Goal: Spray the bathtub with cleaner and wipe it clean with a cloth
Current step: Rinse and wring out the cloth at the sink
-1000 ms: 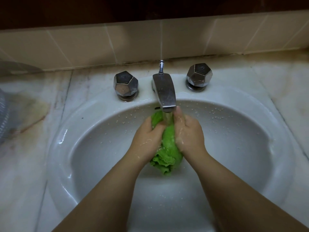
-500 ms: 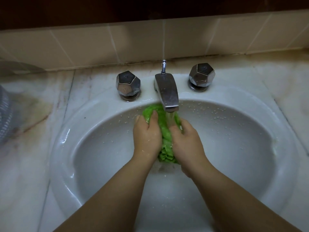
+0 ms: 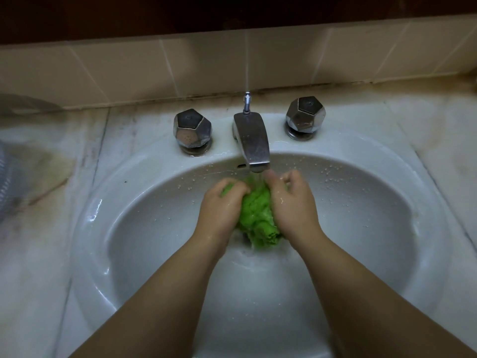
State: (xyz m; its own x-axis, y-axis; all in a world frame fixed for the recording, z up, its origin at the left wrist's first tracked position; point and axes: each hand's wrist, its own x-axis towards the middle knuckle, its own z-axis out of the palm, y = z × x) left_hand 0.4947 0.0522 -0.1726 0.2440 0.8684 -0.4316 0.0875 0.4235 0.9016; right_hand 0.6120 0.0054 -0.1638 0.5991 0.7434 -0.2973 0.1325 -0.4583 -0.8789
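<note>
In the middle of the frame the green cloth [image 3: 255, 213] is bunched between both hands, directly under the spout [image 3: 254, 143], inside the white sink [image 3: 387, 228]. The left hand [image 3: 222, 205] curls its fingers over the cloth's left side; the right hand [image 3: 291, 202] grips the right side. The bundle's long axis runs from the spout down toward the person. Water seems to run, though the light is dim.

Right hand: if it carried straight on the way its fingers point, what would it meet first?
The right hand, gripping the green cloth, points up toward the faucet spout. It would likely meet the spout's tip first, though depth is unclear and it might pass underneath.
</note>
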